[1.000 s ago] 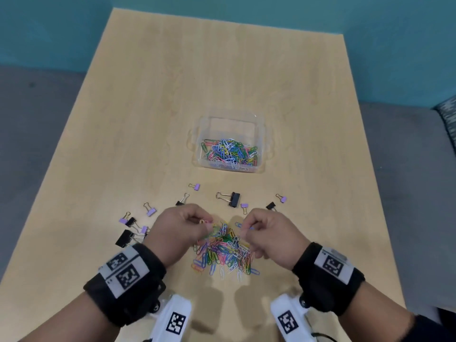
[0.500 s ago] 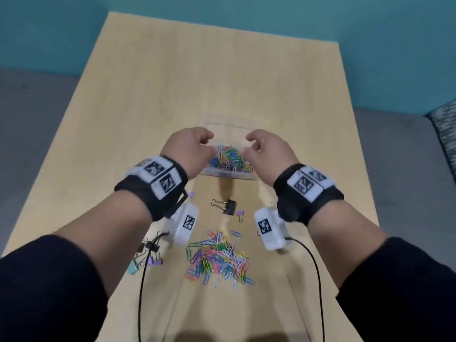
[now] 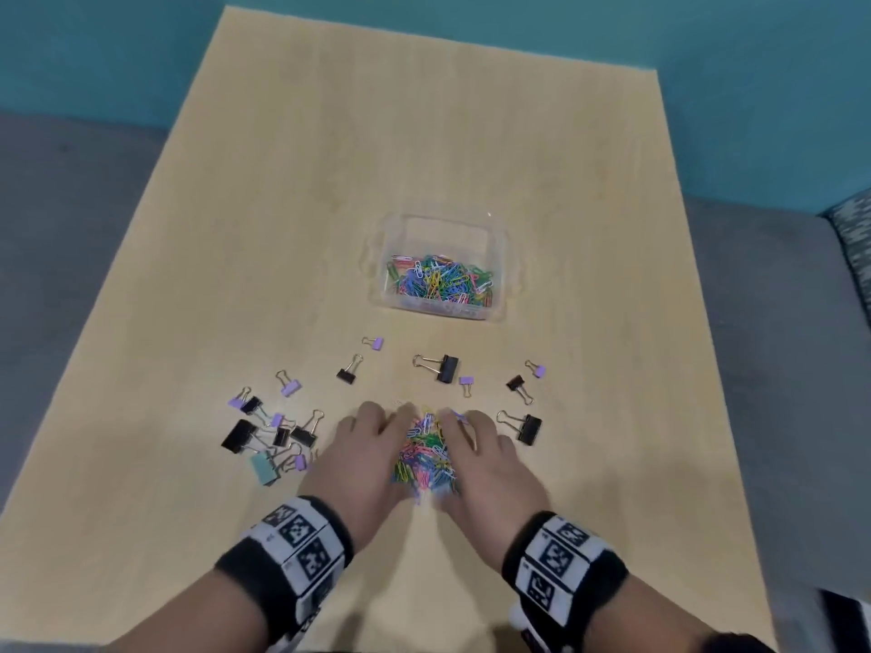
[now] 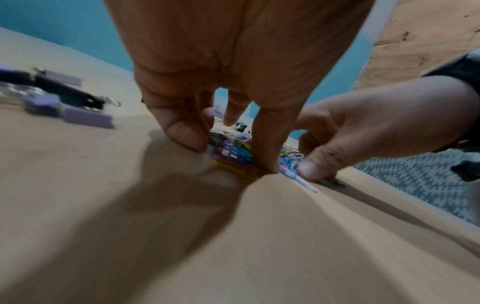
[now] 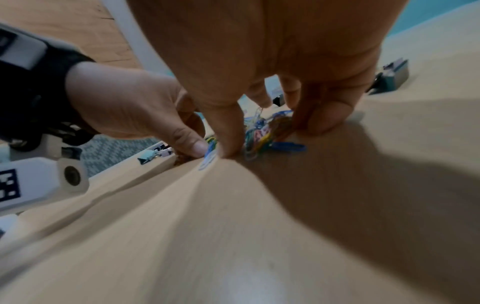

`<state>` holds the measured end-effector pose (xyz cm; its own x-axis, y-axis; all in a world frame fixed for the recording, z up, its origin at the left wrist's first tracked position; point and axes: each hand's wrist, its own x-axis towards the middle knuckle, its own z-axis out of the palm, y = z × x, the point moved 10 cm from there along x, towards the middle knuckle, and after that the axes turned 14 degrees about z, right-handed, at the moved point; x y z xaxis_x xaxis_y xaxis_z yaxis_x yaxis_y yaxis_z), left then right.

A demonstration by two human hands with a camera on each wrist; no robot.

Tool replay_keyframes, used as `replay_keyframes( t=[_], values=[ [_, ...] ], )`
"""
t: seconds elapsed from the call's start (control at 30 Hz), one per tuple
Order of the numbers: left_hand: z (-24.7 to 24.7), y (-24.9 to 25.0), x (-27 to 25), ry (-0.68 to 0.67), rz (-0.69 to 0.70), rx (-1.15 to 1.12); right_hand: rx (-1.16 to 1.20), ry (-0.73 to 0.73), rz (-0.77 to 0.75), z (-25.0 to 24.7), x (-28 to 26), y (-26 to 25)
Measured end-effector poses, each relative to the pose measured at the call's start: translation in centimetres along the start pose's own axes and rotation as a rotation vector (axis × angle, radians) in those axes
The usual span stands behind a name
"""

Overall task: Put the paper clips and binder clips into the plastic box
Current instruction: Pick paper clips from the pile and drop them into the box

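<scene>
A heap of coloured paper clips (image 3: 426, 457) lies on the table near me. My left hand (image 3: 377, 431) and right hand (image 3: 471, 435) rest on either side of it, fingers fairly straight, tips on the wood, pressing the heap between them. In the left wrist view the left hand (image 4: 228, 150) arches over the paper clips (image 4: 233, 156), thumb and fingers touching the table. In the right wrist view the right hand (image 5: 272, 139) does the same over the clips (image 5: 265, 131). The clear plastic box (image 3: 504, 256) stands farther off with several paper clips (image 3: 438, 280) inside.
Binder clips lie scattered between the hands and the box: a large black one (image 3: 445, 367), a black one (image 3: 528, 428) to the right, and a cluster of black, purple and teal ones (image 3: 268, 435) to the left. The table's right edge (image 3: 697, 417) borders grey flooring.
Half a second ago both hands were over the box. They have come back toward me and now lie on the table around the heap of paper clips.
</scene>
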<state>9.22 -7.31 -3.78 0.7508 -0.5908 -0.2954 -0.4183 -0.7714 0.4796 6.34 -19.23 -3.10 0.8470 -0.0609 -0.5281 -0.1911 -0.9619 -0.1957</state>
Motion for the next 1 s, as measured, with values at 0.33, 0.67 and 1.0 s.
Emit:
replay_keyframes(
  t=[0.33,0.67,1.0],
  values=[
    [-0.4,0.2,2.5,0.064,0.033,0.046,-0.007,0.074,-0.046,-1.2,2.3,-1.0],
    [-0.7,-0.5,0.9,0.081,0.008,-0.028,-0.010,0.041,-0.044,-1.0,2.0,0.6],
    [-3.3,-0.3,-0.5,0.131,-0.021,-0.302,0.419,-0.118,-0.035,-2.7,0.9,1.5]
  ],
)
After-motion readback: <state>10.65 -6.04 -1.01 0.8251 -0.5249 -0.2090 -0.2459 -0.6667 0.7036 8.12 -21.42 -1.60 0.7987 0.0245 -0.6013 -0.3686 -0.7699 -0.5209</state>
